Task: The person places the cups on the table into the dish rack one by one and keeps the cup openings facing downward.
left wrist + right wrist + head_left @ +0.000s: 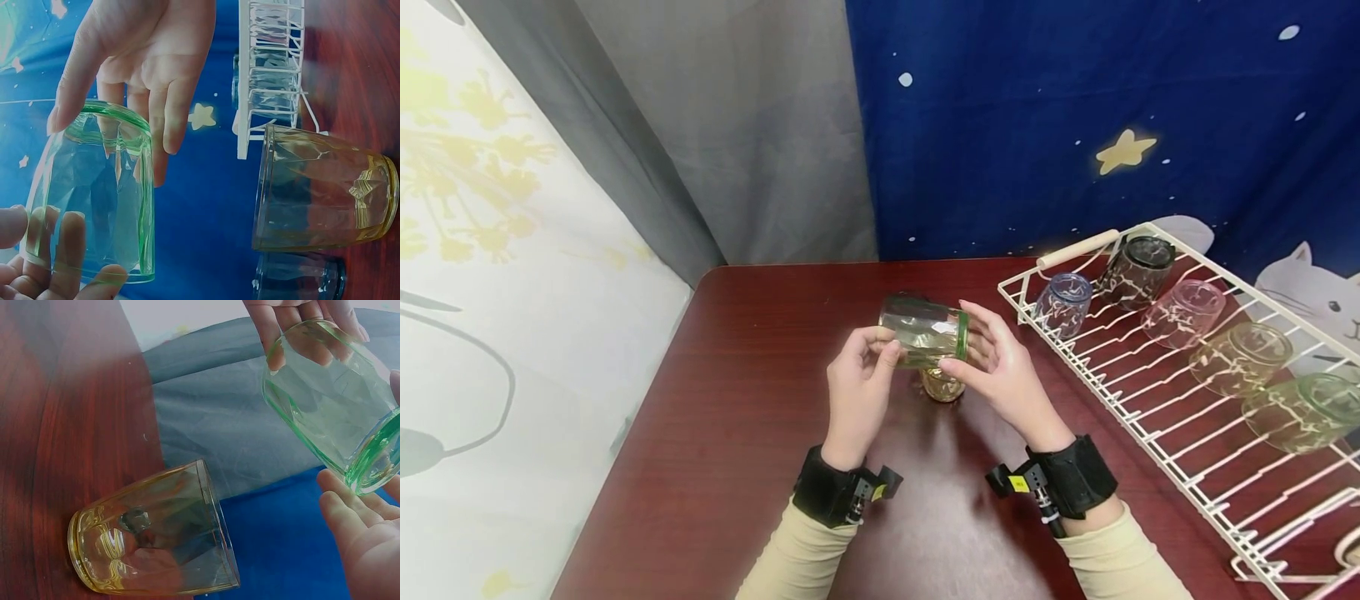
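Observation:
A clear green glass (922, 331) lies sideways in the air between both hands, over the table. My left hand (861, 383) grips its open end, thumb on the near side and some fingertips inside the rim. At the thick green base, my right hand (1007, 375) holds it between thumb and fingers. Just below stands an upright amber glass (153, 534) on the table, partly hidden by the green one in the head view. Beyond the amber glass, a dark bluish glass (300, 275) shows in the left wrist view.
To the right stands a white wire rack (1138, 429) with a pale handle (1077, 248). It holds a blue glass (1063, 305), a dark grey glass (1138, 271), a pink glass (1183, 313), an amber glass (1240, 358) and a green glass (1303, 412). Curtains hang behind the dark red table (737, 400).

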Action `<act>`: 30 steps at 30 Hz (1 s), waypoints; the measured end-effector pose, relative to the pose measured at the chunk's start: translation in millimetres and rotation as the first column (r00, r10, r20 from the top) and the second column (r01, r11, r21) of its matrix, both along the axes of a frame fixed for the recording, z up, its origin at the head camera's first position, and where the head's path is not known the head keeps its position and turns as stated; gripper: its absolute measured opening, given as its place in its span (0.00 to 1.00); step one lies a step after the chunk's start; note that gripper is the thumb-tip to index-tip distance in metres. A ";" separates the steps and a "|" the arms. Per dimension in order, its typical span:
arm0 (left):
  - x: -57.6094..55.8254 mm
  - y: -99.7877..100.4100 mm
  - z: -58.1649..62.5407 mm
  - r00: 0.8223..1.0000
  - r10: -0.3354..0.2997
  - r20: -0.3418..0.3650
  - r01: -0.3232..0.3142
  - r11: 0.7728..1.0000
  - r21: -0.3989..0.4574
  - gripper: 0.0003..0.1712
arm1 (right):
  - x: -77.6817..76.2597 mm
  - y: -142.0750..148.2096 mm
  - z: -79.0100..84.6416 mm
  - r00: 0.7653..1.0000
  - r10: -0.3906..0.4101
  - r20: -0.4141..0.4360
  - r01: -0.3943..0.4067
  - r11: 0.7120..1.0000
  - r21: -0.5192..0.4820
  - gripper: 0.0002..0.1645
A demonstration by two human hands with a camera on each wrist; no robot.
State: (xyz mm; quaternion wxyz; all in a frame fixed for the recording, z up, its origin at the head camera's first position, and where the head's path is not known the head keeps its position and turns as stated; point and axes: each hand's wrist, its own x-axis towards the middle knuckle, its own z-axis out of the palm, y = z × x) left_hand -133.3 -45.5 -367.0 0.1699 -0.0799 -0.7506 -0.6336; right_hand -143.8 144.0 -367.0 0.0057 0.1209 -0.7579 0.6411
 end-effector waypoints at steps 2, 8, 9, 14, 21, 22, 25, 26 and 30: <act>0.2 0.4 0.1 1.000 -0.011 0.004 0.011 1.000 0.003 0.09 | 0.4 0.8 0.4 1.000 -0.007 -0.002 0.007 1.000 0.004 0.45; 0.9 1.2 1.7 0.999 -0.039 0.013 0.039 0.999 0.000 0.11 | -1.1 5.1 -0.3 1.000 -0.010 -0.020 0.011 1.000 0.021 0.44; 1.2 1.2 2.0 0.999 -0.042 0.011 0.042 0.999 -0.002 0.11 | -1.6 5.8 -0.5 1.000 -0.010 -0.023 0.010 1.000 0.024 0.44; 1.7 1.0 3.5 0.999 -0.054 -0.002 0.054 0.998 -0.011 0.12 | -2.9 8.2 1.9 0.999 -0.017 -0.046 0.018 1.000 0.026 0.44; -0.6 0.0 3.5 0.998 -0.061 0.004 0.061 0.994 -0.090 0.13 | -2.2 11.9 14.4 0.995 -0.063 -0.073 0.066 0.997 0.032 0.43; -1.0 -0.3 3.5 0.998 -0.058 0.005 0.058 0.992 -0.113 0.13 | -2.0 12.4 17.1 0.994 -0.073 -0.077 0.076 0.997 0.034 0.43; -2.3 -0.8 2.5 0.998 -0.056 0.003 0.055 0.980 -0.193 0.13 | -0.9 13.9 25.6 0.989 -0.109 -0.101 0.114 0.992 0.054 0.43; -2.8 -1.0 1.9 0.998 -0.055 0.002 0.054 0.973 -0.225 0.13 | -0.6 14.5 28.1 0.986 -0.119 -0.113 0.125 0.991 0.051 0.42; -4.7 -1.6 -1.8 0.997 -0.071 -0.003 0.066 0.948 -0.311 0.12 | 1.2 18.3 38.3 0.972 -0.169 -0.163 0.180 0.982 0.058 0.42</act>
